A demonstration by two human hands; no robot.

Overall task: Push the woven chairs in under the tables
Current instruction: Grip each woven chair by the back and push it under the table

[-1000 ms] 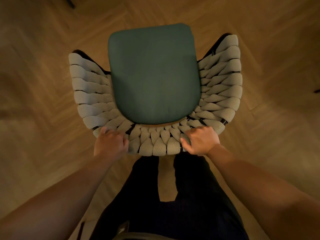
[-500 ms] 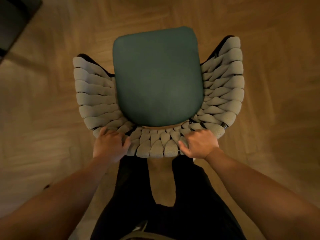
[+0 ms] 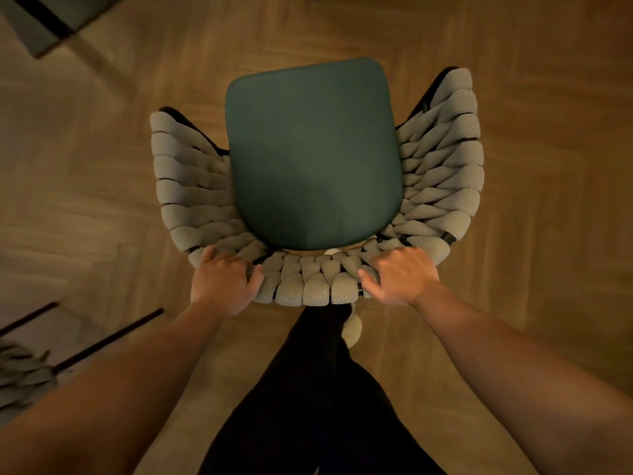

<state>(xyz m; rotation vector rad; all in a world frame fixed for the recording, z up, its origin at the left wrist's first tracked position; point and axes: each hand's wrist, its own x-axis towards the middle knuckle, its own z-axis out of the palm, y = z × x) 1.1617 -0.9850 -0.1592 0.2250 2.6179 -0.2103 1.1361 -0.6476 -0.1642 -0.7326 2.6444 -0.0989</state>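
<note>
Straight below me stands a woven chair (image 3: 442,173) with a beige braided backrest curving round a dark green seat cushion (image 3: 313,156). My left hand (image 3: 222,281) grips the top of the backrest at its left rear, fingers curled over the weave. My right hand (image 3: 402,275) grips the backrest at its right rear in the same way. A grey table corner (image 3: 44,18) shows at the top left, well apart from the chair.
Part of a second woven chair (image 3: 24,375) with thin black legs (image 3: 106,341) sits at the lower left edge. My dark trouser legs (image 3: 315,389) and one pale shoe (image 3: 352,327) are just behind the chair. Herringbone wood floor (image 3: 531,166) lies all around.
The chair and I have moved across the floor: the table corner has come further into view at the top left, and a second chair has appeared at the lower left. Both hands keep their grip.
</note>
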